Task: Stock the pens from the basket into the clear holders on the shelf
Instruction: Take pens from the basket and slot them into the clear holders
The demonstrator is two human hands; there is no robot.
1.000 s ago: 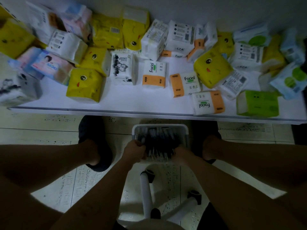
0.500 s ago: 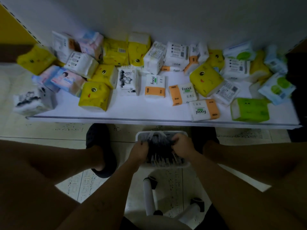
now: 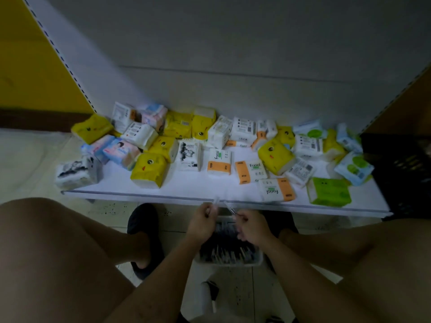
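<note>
Pinching a thin pale pen (image 3: 216, 202) between curled fingers (image 3: 208, 211), the left hand (image 3: 202, 223) sits just below centre of the frame, with the pen's tip reaching up over the shelf's front edge. Just beside it the right hand (image 3: 251, 227) grips a second pen (image 3: 230, 208) in the same way, its fingers (image 3: 241, 217) clenched round the lower end. The two pens tilt toward each other, close together but apart. Both are blurred and nearly the shelf's colour, so cap and ink colour cannot be told.

Directly under the hands is the white basket (image 3: 256, 261), with its far half covered by the hands and wrists. The dark pens in the basket (image 3: 225, 251) show only as a dim mass of shafts. The basket lies between the bare legs, with a dark shoe (image 3: 142, 221) to its left. The other shoe is mostly hidden behind the right arm.

Above the hands runs the white shelf (image 3: 186, 188). A bare strip along its front edge lies right before the hands. Behind that strip are the tissue packs (image 3: 149, 172), crowded to the back wall. One orange-and-white pack (image 3: 276, 190) lies near the front edge on the right. A black crate (image 3: 405, 176) at the right edge of the frame is cut off and dim. At the bottom centre of the frame a white stool leg (image 3: 206, 297) is partly visible.
</note>
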